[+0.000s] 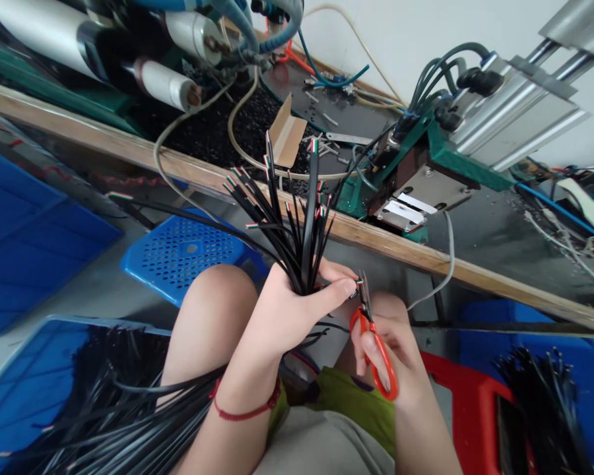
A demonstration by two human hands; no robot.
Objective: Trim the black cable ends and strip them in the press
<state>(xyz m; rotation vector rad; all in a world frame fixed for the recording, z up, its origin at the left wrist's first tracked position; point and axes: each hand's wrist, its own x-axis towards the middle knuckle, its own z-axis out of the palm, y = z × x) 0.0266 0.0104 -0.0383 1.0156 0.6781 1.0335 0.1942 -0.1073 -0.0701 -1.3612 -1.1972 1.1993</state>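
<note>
My left hand [297, 310] is closed round a bundle of flat black cables [290, 244]. Their ends fan out upward, showing red, white and green wires. Between that thumb and forefinger one cable end [359, 282] sticks out to the right. My right hand [379, 340] holds scissors [375, 349] with orange-red handles, its fingers through the loops. The blades point up and lie right at the pinched cable end; whether they touch it I cannot tell. The lower lengths of the bundle run back past my left forearm, partly hidden.
A wooden-edged bench [366, 234] crosses ahead, bearing a green and silver pneumatic press [426, 178], black scraps and a cardboard piece [286, 132]. A blue stool [188, 247] stands at left. Black cables fill a blue bin [24, 369]; another cable bundle [544, 402] lies by a red stool [455, 389].
</note>
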